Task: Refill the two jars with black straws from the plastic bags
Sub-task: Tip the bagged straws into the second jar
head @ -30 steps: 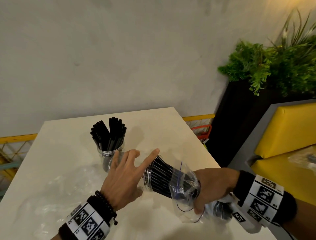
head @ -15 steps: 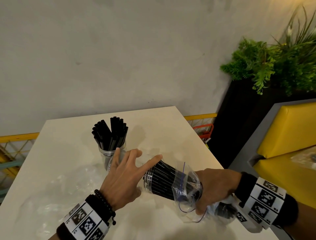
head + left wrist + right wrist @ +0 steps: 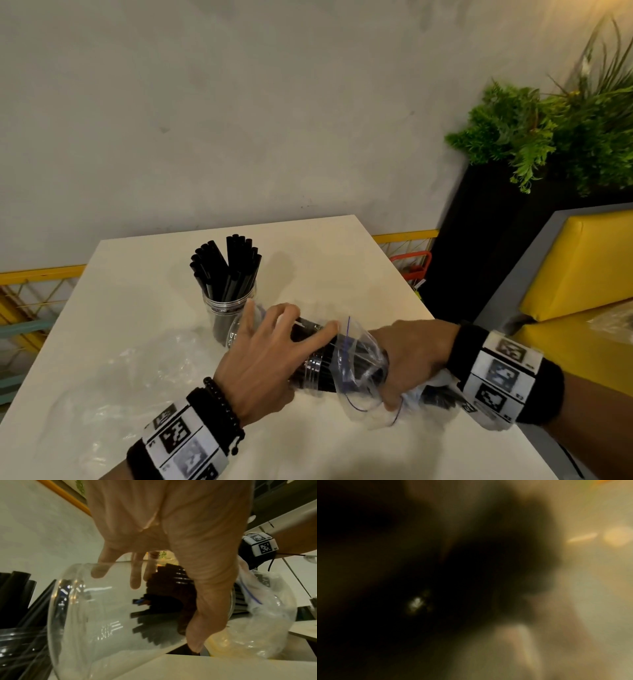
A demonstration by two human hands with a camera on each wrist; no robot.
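Observation:
A glass jar full of black straws stands upright on the white table. In front of it a second jar lies on its side, mouth to the right. My left hand holds it, fingers spread over the top and thumb underneath. My right hand grips a clear plastic bag around a bundle of black straws whose ends reach into the jar's mouth. In the left wrist view the straws show inside the glass of the lying jar. The right wrist view is dark and blurred.
A crumpled empty plastic bag lies on the table at the left. A yellow padded bench and a black planter with green plants stand to the right. A grey wall is behind the table.
My left fingers, raised and spread before, have come down onto the lying jar. The right hand with the bag and straws has moved slightly left, toward the jar.

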